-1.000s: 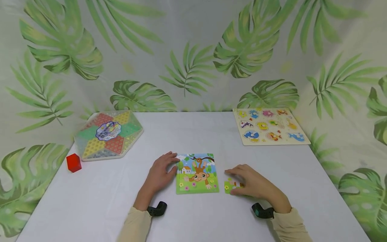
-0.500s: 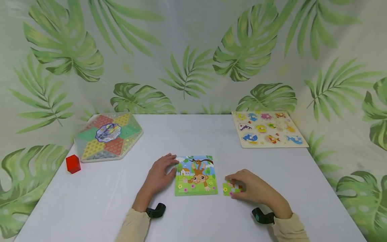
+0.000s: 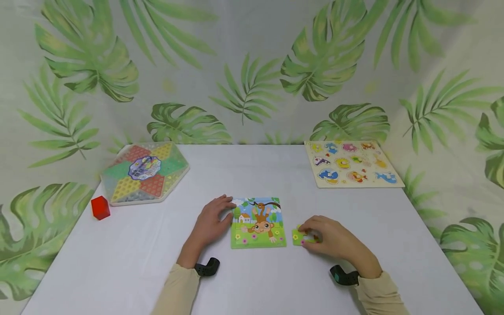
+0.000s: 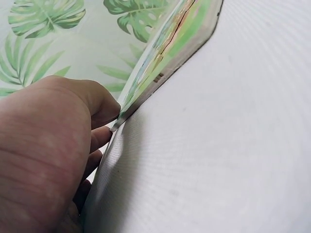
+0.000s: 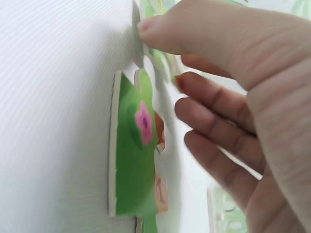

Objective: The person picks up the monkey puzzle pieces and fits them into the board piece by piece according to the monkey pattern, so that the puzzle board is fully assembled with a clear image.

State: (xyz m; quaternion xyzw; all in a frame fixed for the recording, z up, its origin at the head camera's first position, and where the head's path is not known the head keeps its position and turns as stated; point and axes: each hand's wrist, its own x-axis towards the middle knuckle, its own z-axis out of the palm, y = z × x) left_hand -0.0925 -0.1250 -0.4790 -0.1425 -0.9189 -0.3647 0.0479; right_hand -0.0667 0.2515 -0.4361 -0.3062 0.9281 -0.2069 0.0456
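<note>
A square monkey jigsaw puzzle point(image 3: 258, 223) lies flat on the table, its picture facing up. My left hand point(image 3: 214, 222) is at its left edge; in the left wrist view the thumb and a fingertip touch the puzzle's corner. Right of the board lies a small group of green puzzle pieces point(image 3: 297, 236) with flowers. My right hand point(image 3: 328, 236) holds a piece there between thumb and index finger, though the contact is partly hidden. In the right wrist view, a puzzle piece with a pink flower point(image 5: 133, 150) lies closer to the camera, below the other fingers.
A hexagonal game board under a clear lid point(image 3: 145, 173) lies at the back left, with a red block point(image 3: 100, 207) beside it. At the back right is a wooden sea-animal peg puzzle point(image 3: 352, 164). A leaf-print cloth point(image 3: 256, 127) hangs behind the white table.
My right thumb and index finger have closed in on the green pieces, which sit slightly farther back relative to the board. The left hand keeps its place; the whole view has shifted slightly.
</note>
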